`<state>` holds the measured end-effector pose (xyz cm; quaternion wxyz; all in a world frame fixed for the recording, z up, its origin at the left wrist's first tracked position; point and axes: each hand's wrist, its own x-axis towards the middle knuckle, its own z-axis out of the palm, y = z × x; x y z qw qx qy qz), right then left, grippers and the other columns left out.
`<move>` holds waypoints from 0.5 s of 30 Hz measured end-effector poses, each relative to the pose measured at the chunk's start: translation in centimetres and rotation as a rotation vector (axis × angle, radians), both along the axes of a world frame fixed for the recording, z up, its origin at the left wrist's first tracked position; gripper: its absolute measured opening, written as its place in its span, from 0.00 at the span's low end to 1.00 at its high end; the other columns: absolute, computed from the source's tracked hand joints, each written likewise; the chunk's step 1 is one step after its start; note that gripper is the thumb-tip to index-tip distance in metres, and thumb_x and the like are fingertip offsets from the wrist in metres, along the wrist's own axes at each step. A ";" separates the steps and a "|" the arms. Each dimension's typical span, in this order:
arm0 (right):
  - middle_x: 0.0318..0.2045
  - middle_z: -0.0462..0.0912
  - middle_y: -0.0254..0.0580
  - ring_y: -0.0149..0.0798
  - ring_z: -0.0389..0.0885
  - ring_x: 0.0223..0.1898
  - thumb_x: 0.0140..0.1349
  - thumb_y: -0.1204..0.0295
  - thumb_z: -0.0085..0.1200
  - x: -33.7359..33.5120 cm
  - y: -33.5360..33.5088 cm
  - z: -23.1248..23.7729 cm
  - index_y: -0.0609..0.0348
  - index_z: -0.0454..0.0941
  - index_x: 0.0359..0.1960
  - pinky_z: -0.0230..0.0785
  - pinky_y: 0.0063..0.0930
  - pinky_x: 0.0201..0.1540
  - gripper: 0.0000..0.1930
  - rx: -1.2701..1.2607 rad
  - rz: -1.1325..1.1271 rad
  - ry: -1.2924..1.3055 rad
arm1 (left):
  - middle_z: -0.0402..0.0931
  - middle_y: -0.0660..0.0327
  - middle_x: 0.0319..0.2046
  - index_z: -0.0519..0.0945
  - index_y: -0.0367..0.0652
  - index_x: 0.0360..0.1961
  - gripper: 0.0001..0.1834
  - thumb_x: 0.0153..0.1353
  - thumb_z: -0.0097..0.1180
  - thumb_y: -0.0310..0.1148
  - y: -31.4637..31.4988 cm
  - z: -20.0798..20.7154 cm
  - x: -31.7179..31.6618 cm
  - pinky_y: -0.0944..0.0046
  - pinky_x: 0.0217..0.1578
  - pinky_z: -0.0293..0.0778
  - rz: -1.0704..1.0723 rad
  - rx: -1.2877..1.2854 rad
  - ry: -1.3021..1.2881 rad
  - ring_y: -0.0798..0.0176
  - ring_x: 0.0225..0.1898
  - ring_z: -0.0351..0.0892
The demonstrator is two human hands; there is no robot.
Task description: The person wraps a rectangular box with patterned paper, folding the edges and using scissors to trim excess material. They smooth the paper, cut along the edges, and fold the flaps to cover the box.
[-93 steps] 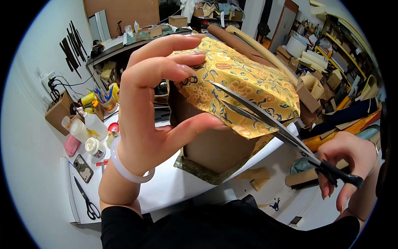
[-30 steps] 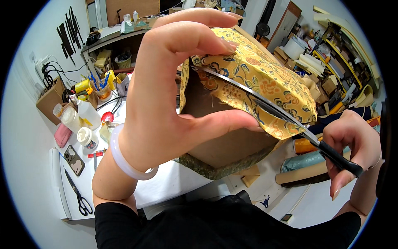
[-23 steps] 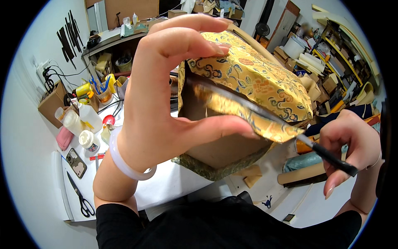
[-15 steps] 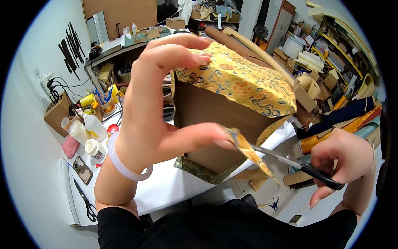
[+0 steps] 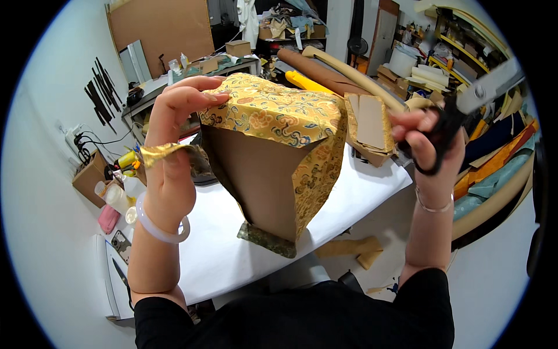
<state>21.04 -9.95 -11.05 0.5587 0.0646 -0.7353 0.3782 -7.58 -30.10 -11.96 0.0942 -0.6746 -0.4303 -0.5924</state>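
A box covered in gold floral brocade (image 5: 279, 113) is tilted up over the white table, its bare brown board side facing me. Gripping its upper left edge, my left hand (image 5: 174, 134) has its fingers on top. A narrow strip of brocade (image 5: 160, 152) sticks out beside the left thumb; whether it still joins the box is hidden. Dark green patterned cloth (image 5: 264, 239) shows at the box's bottom edge. Off to the right, my right hand (image 5: 427, 136) is closed round the black handles of scissors (image 5: 485, 90), whose blurred blades point up and right.
Behind the box lie a brocade-edged board piece (image 5: 369, 125), a yellow object (image 5: 308, 82) and long brown rolls (image 5: 319, 71). On the left are a phone (image 5: 121, 244), a pink pouch (image 5: 108, 218) and white bottles (image 5: 119, 198). Fabric rolls (image 5: 494, 200) stand at right.
The scissors have come away from the brocade strip and swung up to the right. The strip has moved left with my left hand, and the box has shifted left and turned.
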 end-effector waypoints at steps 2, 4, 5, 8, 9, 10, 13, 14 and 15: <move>0.38 0.88 0.50 0.46 0.89 0.46 0.62 0.78 0.66 -2.9 -0.4 2.3 0.59 0.72 0.39 0.83 0.33 0.50 0.12 0.223 0.082 -0.022 | 0.71 0.45 0.58 0.70 0.35 0.54 0.43 0.69 0.36 0.71 -0.2 0.6 0.2 0.53 0.62 0.67 0.027 -0.005 0.012 0.52 0.62 0.73; 0.38 0.88 0.48 0.42 0.89 0.47 0.62 0.76 0.66 -5.1 -0.6 3.1 0.60 0.72 0.38 0.83 0.29 0.50 0.12 0.196 0.146 -0.125 | 0.71 0.45 0.58 0.70 0.35 0.54 0.41 0.70 0.36 0.69 -0.3 0.7 0.0 0.54 0.64 0.65 0.036 -0.011 0.024 0.52 0.62 0.73; 0.38 0.88 0.47 0.41 0.89 0.47 0.63 0.75 0.66 -6.0 -0.7 3.1 0.60 0.72 0.38 0.83 0.28 0.49 0.12 0.179 0.177 -0.186 | 0.72 0.44 0.58 0.70 0.35 0.54 0.40 0.70 0.37 0.68 -0.5 0.4 -0.1 0.54 0.64 0.65 0.036 -0.011 0.013 0.52 0.62 0.73; 0.40 0.89 0.49 0.37 0.89 0.46 0.66 0.69 0.65 -7.7 0.1 2.2 0.61 0.73 0.40 0.83 0.25 0.46 0.12 0.139 0.227 -0.269 | 0.76 0.47 0.56 0.72 0.35 0.55 0.29 0.76 0.40 0.54 -0.4 0.0 -0.8 0.55 0.65 0.65 -0.052 0.019 -0.089 0.54 0.61 0.75; 0.41 0.89 0.49 0.36 0.89 0.44 0.66 0.69 0.64 -7.7 0.2 1.8 0.61 0.74 0.41 0.82 0.24 0.44 0.12 0.181 0.194 -0.240 | 0.78 0.50 0.54 0.73 0.34 0.55 0.27 0.77 0.39 0.51 -0.4 -0.2 -0.6 0.58 0.63 0.67 -0.077 0.000 -0.205 0.57 0.59 0.77; 0.42 0.89 0.49 0.36 0.89 0.43 0.67 0.68 0.64 -7.7 0.6 1.5 0.61 0.75 0.43 0.82 0.22 0.42 0.12 0.223 0.168 -0.209 | 0.80 0.52 0.52 0.73 0.34 0.56 0.26 0.78 0.39 0.49 -0.7 0.3 -0.4 0.60 0.61 0.69 -0.096 -0.014 -0.322 0.59 0.57 0.78; 0.41 0.89 0.48 0.32 0.88 0.38 0.68 0.68 0.62 -5.6 2.5 1.3 0.63 0.77 0.47 0.79 0.19 0.37 0.12 0.333 -0.021 -0.209 | 0.79 0.51 0.55 0.75 0.33 0.59 0.24 0.78 0.42 0.43 -3.6 0.4 -2.8 0.59 0.63 0.67 -0.197 -0.015 -0.670 0.52 0.61 0.77; 0.40 0.89 0.47 0.31 0.88 0.36 0.69 0.68 0.61 -5.0 2.7 1.2 0.63 0.78 0.47 0.79 0.19 0.36 0.12 0.426 -0.153 -0.219 | 0.80 0.53 0.54 0.76 0.35 0.58 0.20 0.76 0.47 0.40 -5.3 -1.2 -2.8 0.62 0.60 0.70 -0.095 0.012 -0.673 0.56 0.59 0.78; 0.39 0.89 0.48 0.34 0.88 0.36 0.69 0.69 0.61 -5.9 2.0 1.0 0.63 0.77 0.44 0.79 0.21 0.36 0.11 0.461 -0.113 -0.188 | 0.81 0.55 0.52 0.77 0.37 0.57 0.17 0.75 0.52 0.37 -7.4 -2.8 -2.7 0.65 0.58 0.73 0.033 0.031 -0.675 0.61 0.56 0.80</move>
